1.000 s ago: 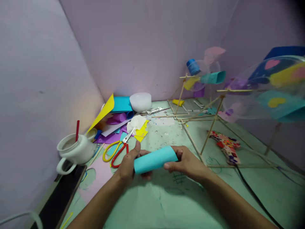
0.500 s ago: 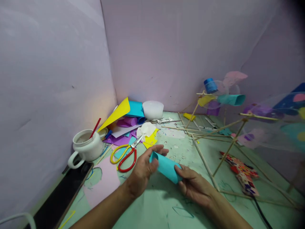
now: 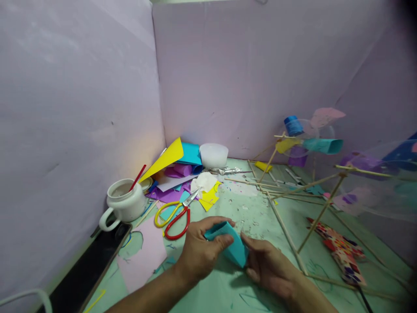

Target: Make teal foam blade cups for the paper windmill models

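Observation:
A rolled tube of turquoise paper (image 3: 230,244) lies between both hands just above the green table (image 3: 260,213). My left hand (image 3: 200,252) pinches its open far end between thumb and fingers. My right hand (image 3: 269,266) closes around the near end from the right, fingers wrapped under it. The tube's open mouth points away from me and to the left.
Red-and-yellow scissors (image 3: 174,215) lie just beyond my left hand. Left of them are a white mug with a red stick (image 3: 123,203), a black phone (image 3: 84,265) and a pile of coloured paper (image 3: 176,169). A wooden stick frame (image 3: 302,191) and a patterned glue gun (image 3: 340,252) fill the right.
The tube has turned from lying crosswise to pointing away from me, and both hands have dropped lower and closed in on it. The view has swung up and left.

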`<state>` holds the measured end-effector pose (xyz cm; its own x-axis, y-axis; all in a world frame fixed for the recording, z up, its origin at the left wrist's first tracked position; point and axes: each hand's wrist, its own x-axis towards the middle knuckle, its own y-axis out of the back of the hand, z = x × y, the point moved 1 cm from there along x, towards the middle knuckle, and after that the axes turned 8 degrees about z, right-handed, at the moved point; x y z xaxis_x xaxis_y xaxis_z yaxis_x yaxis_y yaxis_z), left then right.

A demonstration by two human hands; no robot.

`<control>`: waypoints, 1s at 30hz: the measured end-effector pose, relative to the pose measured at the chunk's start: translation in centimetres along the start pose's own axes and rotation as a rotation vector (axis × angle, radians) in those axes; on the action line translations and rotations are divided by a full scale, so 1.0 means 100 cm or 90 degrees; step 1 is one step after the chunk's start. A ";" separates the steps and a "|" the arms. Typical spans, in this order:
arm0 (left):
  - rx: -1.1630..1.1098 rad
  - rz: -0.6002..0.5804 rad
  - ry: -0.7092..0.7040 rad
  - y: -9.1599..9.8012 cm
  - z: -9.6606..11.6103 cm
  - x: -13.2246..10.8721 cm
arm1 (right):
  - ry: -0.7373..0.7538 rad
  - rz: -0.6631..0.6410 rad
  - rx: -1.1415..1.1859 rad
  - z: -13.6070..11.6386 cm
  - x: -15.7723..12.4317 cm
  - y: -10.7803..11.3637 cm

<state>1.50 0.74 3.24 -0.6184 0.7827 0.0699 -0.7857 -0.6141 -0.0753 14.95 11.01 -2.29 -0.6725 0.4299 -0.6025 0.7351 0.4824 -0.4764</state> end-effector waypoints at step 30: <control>0.249 -0.064 -0.259 -0.003 -0.002 -0.002 | 0.456 0.077 -0.250 -0.004 -0.027 -0.024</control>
<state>1.87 0.78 3.09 -0.4363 0.7847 0.4403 -0.7406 -0.5911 0.3196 15.00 9.04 0.74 -0.5804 0.8141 -0.0172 0.8114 0.5765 -0.0958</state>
